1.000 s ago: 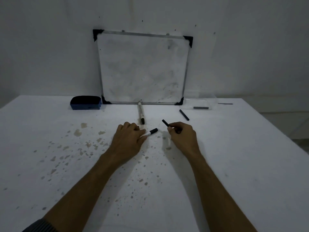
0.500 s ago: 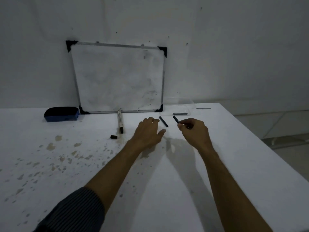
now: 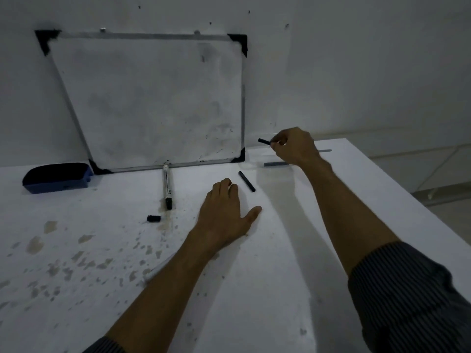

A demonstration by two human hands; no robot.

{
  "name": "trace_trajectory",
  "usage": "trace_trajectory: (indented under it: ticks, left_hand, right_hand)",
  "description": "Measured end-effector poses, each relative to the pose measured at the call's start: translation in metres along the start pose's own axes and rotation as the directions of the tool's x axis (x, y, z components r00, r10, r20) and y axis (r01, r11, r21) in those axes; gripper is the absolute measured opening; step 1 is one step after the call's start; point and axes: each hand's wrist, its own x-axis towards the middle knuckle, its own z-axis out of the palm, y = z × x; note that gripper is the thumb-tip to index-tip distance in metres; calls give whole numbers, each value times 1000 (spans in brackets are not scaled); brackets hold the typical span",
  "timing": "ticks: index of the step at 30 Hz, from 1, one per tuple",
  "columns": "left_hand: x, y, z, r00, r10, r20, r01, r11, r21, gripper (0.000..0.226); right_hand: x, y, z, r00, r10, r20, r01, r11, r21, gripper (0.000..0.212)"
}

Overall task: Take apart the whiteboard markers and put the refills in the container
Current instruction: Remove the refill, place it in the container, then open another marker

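Right hand [image 3: 293,146] is pinching a refill [image 3: 264,141] above the clear container [image 3: 257,159] at two o'clock, evidently for deposit; left hand [image 3: 224,212] is resting flat, empty, on the worktop [image 3: 280,263]

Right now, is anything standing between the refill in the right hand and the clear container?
Nothing visible does. The right hand holds the black cylindrical refill in open air over the clear plastic container, where one grey refill already lies.

Right hand [image 3: 293,146] has carried refill [image 3: 264,141] up and away from table, now over clear container [image 3: 257,159]. Left hand [image 3: 224,212] has let go of marker body, now flat on table [image 3: 280,276], palm down.
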Motion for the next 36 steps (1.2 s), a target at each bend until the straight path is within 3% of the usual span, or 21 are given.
trace_trajectory:
  ticks: [6,9,13,19,23,27,32,36]
  left_hand:
    - [4,-4,-2,1000,13,14,-14,1000,21,98]
    - [6,-6,0,1000,12,16,-13,999,31,99]
    - [6,-5,-4,999,18,28,-18,1000,24,99]
    - [15,-6,-27,992,0,128,2,1000,-13,97]
    - [24,-21,-56,953,30,301,28,982,-187,67]
    - [-5,-43,-84,975,30,221,21,974,-227,43]
    - [-71,-62,-75,969,-6,246,46,987,-156,63]
    - [-116,-68,-57,993,-65,102,72,995,-68,76]
  right_hand:
    - [48,12,16,942,157,298,-99,974,-202,38]
    - [59,20,21,916,177,359,-87,964,-251,41]
    - [44,7,12,954,119,276,-73,983,-171,34]
    - [-30,-17,3,998,-60,-14,61,994,91,24]
    - [-105,-32,10,999,-30,27,23,967,254,23]
    - [-147,-38,31,989,-27,144,-16,956,292,19]
    - [-179,-53,55,984,-23,176,-56,901,430,21]
    - [-195,-58,71,995,-48,84,12,921,389,22]
